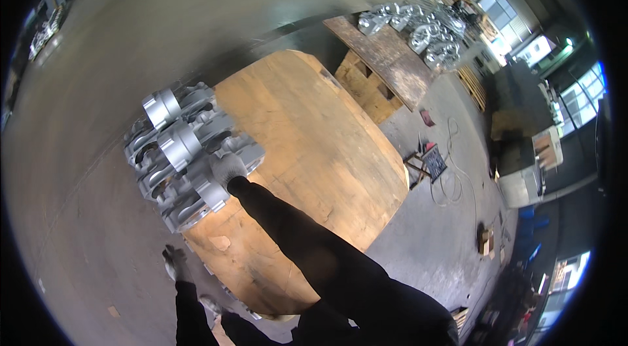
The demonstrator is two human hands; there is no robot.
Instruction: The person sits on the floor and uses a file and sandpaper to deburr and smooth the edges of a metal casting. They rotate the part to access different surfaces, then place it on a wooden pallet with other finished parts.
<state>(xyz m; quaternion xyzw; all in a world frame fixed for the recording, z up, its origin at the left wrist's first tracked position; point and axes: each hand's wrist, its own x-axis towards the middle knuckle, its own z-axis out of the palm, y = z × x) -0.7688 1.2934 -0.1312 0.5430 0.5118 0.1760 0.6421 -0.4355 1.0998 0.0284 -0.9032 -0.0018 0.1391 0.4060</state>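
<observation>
Silver-grey metal castings with thick round collars and ribbed arms sit close together at the left end of a wooden tabletop. My right hand, in a pale knitted glove, reaches across the wood to the castings. Its fingers curl down onto the nearest right-hand casting, and their tips are partly hidden among the metal. Off the table's near left edge, my left hand hangs over the floor. It wears a pale glove with dark fingers, which look stretched out and hold nothing.
Beyond the table stands a wooden bench with shiny metal parts piled on it. To the right are a small dark folding stand, a looping cable and a cardboard box on the floor.
</observation>
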